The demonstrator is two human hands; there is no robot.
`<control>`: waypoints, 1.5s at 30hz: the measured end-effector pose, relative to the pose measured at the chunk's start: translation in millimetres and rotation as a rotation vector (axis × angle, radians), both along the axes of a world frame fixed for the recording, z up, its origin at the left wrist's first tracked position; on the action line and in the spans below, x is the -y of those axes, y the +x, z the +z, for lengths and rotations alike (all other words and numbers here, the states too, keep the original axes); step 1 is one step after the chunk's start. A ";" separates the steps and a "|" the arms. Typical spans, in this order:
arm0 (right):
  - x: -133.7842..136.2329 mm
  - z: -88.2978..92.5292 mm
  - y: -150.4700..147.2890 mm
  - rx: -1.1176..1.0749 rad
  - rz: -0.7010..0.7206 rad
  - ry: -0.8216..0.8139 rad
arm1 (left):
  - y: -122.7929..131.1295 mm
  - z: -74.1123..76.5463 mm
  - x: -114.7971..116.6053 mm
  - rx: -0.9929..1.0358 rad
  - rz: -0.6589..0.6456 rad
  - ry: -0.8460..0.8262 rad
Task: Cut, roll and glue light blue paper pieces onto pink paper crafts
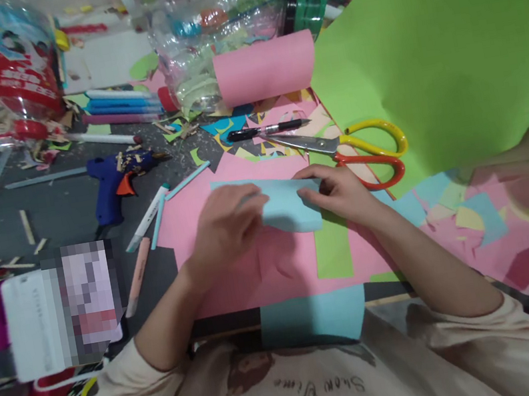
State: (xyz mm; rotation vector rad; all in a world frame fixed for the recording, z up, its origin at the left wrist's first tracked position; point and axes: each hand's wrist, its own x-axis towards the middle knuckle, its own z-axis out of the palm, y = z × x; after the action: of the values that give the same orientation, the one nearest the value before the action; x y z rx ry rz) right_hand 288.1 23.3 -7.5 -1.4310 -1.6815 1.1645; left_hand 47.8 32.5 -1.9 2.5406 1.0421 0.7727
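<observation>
My left hand point(226, 228) and my right hand point(339, 192) both grip a light blue sheet of paper point(286, 204) that is curled into a loose roll. The left hand's fingers curl over the roll's left end. My right hand pinches its right end. The roll lies over a pink sheet point(259, 259) on the dark table. A green paper strip point(334, 250) lies just under the right hand.
Scissors with a yellow and an orange handle point(362, 148) and a black pen point(266, 130) lie just beyond the hands. A large green sheet point(437, 47), a pink paper roll point(265, 66), a blue glue gun point(112, 183), markers point(121, 103), plastic bottles and paper scraps crowd the table.
</observation>
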 end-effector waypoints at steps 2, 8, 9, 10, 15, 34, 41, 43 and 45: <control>0.4 0.5 -0.5 0.006 0.000 0.019 | 4.1 1.3 7.5 -0.076 -0.160 -0.040; 3.6 0.8 -1.8 0.090 0.011 0.104 | 19.9 8.8 24.1 -0.308 -0.277 -0.049; 4.1 0.3 -2.1 0.126 0.003 0.152 | 21.5 9.9 27.1 -0.329 -0.274 -0.029; 4.4 -0.3 -2.4 0.165 -0.007 0.211 | 22.6 10.9 30.6 -0.356 -0.264 -0.011; 4.1 -2.2 -0.9 0.314 0.039 0.396 | 20.7 14.3 49.9 -0.512 -0.194 0.005; 14.2 -7.0 8.9 0.464 0.175 0.691 | 20.4 1.4 50.0 -0.430 -0.125 -0.008; 19.2 -5.7 8.0 0.531 0.193 0.757 | 18.2 -4.6 51.8 -0.323 -0.138 0.025; 21.3 -5.9 8.0 0.541 0.189 0.749 | 18.6 -2.1 50.5 -0.340 -0.103 0.003; 22.3 -6.2 8.4 0.542 0.190 0.747 | 19.4 1.2 48.9 -0.367 -0.070 -0.029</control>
State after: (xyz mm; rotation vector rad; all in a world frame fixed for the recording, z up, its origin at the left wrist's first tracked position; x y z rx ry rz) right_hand 296.5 1.0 -13.7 -1.1517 -2.3190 0.1386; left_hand 67.1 -16.5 -0.7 2.7388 1.0494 0.2731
